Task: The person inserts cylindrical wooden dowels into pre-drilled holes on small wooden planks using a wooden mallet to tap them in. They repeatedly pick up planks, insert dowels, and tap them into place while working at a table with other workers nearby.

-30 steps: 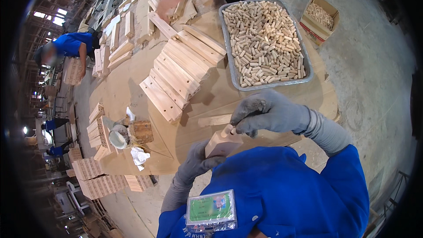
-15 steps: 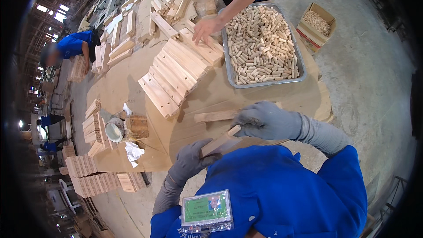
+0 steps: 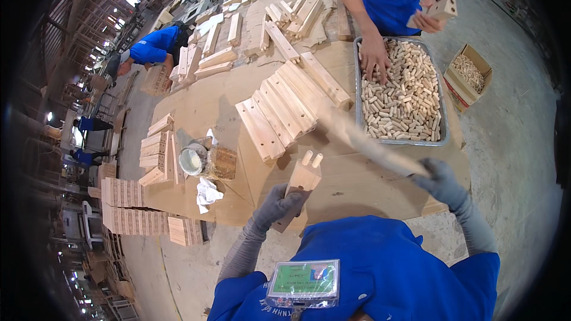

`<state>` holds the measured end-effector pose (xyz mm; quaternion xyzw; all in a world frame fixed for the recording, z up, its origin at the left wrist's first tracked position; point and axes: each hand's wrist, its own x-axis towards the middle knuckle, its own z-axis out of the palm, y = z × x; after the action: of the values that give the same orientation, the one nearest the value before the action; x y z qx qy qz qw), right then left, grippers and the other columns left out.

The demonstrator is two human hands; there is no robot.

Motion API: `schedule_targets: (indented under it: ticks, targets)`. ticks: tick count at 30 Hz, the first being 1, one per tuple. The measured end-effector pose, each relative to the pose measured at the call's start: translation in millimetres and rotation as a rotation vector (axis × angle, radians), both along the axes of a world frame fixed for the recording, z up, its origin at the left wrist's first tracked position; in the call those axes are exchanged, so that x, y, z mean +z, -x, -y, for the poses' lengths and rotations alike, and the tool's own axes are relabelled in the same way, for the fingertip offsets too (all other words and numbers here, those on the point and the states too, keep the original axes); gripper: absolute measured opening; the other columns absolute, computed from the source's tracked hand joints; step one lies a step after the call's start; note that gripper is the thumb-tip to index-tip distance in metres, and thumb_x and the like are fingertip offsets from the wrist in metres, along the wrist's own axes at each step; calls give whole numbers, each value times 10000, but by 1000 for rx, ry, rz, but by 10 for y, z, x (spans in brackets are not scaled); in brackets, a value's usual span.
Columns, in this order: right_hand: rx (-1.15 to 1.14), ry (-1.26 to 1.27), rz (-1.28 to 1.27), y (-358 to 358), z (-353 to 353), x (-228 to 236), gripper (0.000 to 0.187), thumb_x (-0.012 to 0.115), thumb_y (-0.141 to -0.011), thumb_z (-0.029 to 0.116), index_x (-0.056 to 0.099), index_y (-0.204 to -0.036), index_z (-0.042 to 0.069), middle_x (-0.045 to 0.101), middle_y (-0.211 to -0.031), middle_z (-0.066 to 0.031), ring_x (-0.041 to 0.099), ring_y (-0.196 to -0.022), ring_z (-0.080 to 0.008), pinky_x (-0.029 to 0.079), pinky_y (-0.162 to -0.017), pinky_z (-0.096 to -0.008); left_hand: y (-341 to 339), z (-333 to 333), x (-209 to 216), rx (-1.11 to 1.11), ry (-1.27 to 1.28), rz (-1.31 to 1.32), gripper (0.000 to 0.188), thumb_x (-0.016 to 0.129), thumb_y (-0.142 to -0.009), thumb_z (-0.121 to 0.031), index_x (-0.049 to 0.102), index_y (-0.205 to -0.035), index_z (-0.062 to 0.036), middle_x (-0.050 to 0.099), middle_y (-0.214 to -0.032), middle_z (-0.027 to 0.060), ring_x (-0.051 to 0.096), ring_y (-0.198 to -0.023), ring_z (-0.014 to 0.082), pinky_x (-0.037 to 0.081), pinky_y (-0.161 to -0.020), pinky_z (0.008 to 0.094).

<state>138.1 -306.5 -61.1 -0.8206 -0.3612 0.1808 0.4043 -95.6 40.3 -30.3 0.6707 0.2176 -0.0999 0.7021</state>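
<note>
My left hand (image 3: 277, 204) is closed around a wooden block (image 3: 304, 178), tilted upward in front of my chest. Two wooden dowels (image 3: 312, 159) stand side by side out of its upper end. In my right hand (image 3: 443, 183) is one end of a long wooden stick (image 3: 380, 150), smeared by motion, which reaches up and left over the table toward the row of wooden blocks (image 3: 279, 110). Those blocks lie side by side, with dark holes near their ends. Both my hands wear grey gloves.
A metal tray (image 3: 445, 134) full of dowels stands at the right; a co-worker's hand (image 3: 373, 56) is in it, the other holding a drilled block (image 3: 440, 10). A glue pot (image 3: 191, 160), crumpled white paper (image 3: 207, 195) and stacked blocks (image 3: 156, 154) are at the left.
My right hand has moved right, away from the block, and now holds the long stick. Two dowels now show in the block. The co-worker's hand went from the blocks into the tray.
</note>
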Motion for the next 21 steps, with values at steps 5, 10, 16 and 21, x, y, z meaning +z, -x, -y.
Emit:
schedule_targets:
  ticks: [5, 10, 16, 21]
  targets:
    - [-139, -411, -129, 41, -85, 754, 467, 700, -795, 366, 548, -1033, -7, 614, -828, -171, 622, -699, -281, 492, -634, -368, -126, -6, 128, -51, 88, -8, 298, 584, -879, -280, 596, -923, 15, 552, -659, 26, 556, -542, 110, 451, -483, 246]
    - [276, 25, 23, -120, -165, 786, 459, 719, -773, 347, 589, -1036, -5, 633, -813, -165, 626, -715, -257, 494, -648, -338, -124, -163, -22, -188, -62, 11, 396, 605, -844, -376, 590, -903, 15, 567, -672, 39, 567, -556, 118, 463, -499, 254]
    - [394, 120, 135, 0, -214, 686, 500, 650, -805, 466, 604, -1018, 16, 632, -774, -165, 620, -723, -321, 486, -650, -393, -264, -125, 174, -294, -180, -114, 360, 592, -837, -326, 588, -964, 11, 585, -723, 46, 573, -570, 111, 477, -515, 260]
    - [327, 571, -97, -57, -233, 205, 588, 547, -824, 571, 585, -1067, 37, 633, -815, -165, 612, -747, -338, 474, -671, -433, -175, -315, -71, 7, 11, -10, 428, 453, -930, -426, 577, -977, -19, 579, -687, 72, 596, -576, 169, 464, -462, 270]
